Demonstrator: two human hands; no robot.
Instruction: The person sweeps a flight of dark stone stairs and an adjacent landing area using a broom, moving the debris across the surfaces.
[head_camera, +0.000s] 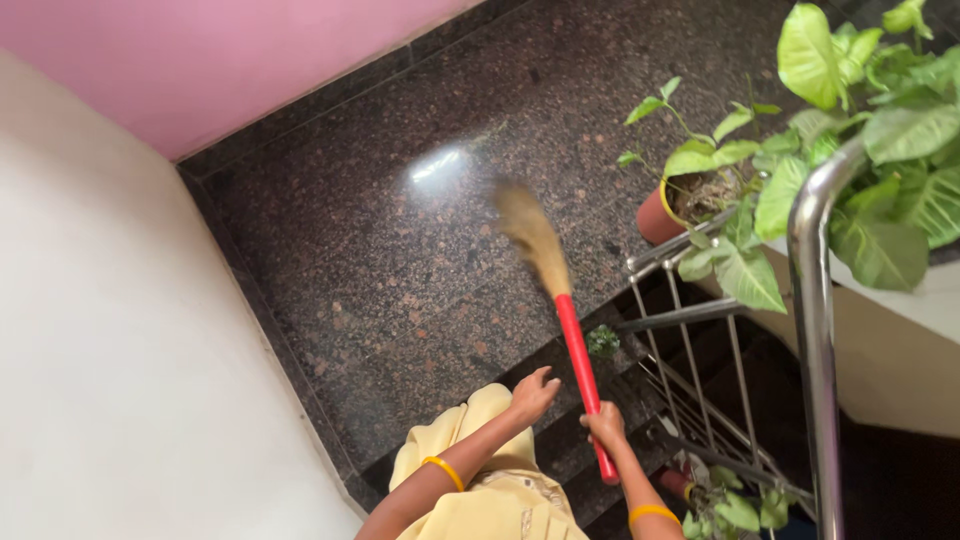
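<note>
Sweeping dark granite landing (400, 260) beside potted plant (690, 195): right hand (605, 425) fingers closed round red-handled broom (560, 300), bristles mid-landing; left hand (533, 392) loosely open, empty. Specks remaining near plant; stairs apparently unswept.

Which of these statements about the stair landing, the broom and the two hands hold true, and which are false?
1. The right hand grips the broom by its red handle. True.
2. The left hand also holds the handle. False: it is open and off the handle.
3. The broom's bristles are over the dark granite landing. True.
4. A potted plant stands by the steel railing. True.
5. The wall behind the landing is green. False: it is pink.
</note>
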